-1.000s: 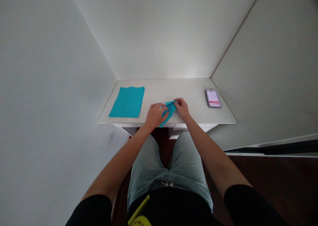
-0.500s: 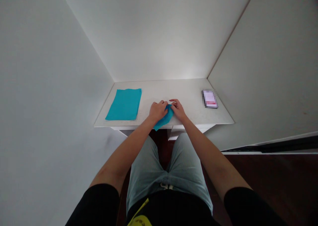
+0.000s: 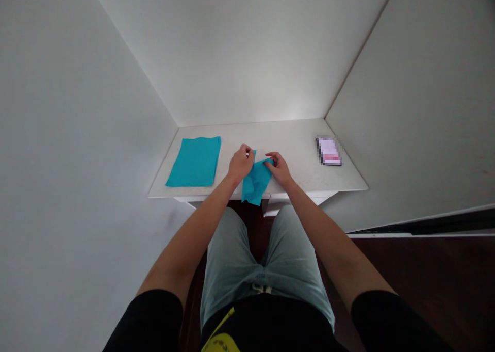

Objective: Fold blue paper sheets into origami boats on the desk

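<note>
A small turquoise cloth or sheet point(image 3: 256, 182) hangs partly over the front edge of the white tabletop point(image 3: 290, 140), creased and spread between both hands. My left hand point(image 3: 242, 161) is closed on its upper left part, fingers curled. At the upper right corner, my right hand point(image 3: 278, 167) pinches the same sheet between thumb and finger. Whether it is fabric or paper I cannot tell. Flat to the left lies a larger turquoise stack of similar sheets point(image 3: 194, 162), apart from both hands.
A phone point(image 3: 329, 151), its screen blurred, lies on the tabletop's right side. White walls enclose the tabletop at the back, left and right. Below the front edge is a white drawer or box point(image 3: 275, 205), with my knees close under it.
My left hand has shifted slightly up and left, and the small turquoise sheet is more opened out between my hands. My right hand stays nearly in place, still pinching it.
</note>
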{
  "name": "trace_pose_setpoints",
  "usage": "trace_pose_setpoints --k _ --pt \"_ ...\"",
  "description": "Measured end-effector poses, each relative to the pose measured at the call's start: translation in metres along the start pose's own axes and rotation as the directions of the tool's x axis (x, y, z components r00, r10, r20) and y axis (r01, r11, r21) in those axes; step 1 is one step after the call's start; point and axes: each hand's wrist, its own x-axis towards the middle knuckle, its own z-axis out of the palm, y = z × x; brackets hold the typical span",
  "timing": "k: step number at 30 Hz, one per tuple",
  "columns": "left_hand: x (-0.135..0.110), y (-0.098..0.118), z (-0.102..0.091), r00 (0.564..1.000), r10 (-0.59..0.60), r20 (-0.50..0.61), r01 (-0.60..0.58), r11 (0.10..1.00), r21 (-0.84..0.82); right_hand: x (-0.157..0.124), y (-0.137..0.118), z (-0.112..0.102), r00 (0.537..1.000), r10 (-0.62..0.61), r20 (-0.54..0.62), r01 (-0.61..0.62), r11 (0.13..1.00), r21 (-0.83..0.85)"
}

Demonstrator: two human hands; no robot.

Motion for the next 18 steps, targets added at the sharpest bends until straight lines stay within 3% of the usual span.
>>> trace_pose_setpoints --k 6,10,18 --pt "0.016 -0.017 -0.015 0.966 -0.187 -0.181 0.145 0.964 -0.223 0.003 0.002 -0.003 0.995 0.000 -0.103 0.005 0.999 0.052" --pt "0.018 -0.037 -0.019 0.937 -0.263 -0.231 0.195 0.940 -0.278 0.003 0.002 -0.003 0.995 0.023 -0.093 -0.011 0.993 0.118" --pt "0.006 -0.060 -0.016 0.934 -0.251 -0.253 0.200 0.957 -0.209 0.003 0.000 -0.004 0.994 0.017 -0.110 -0.001 0.990 0.138"
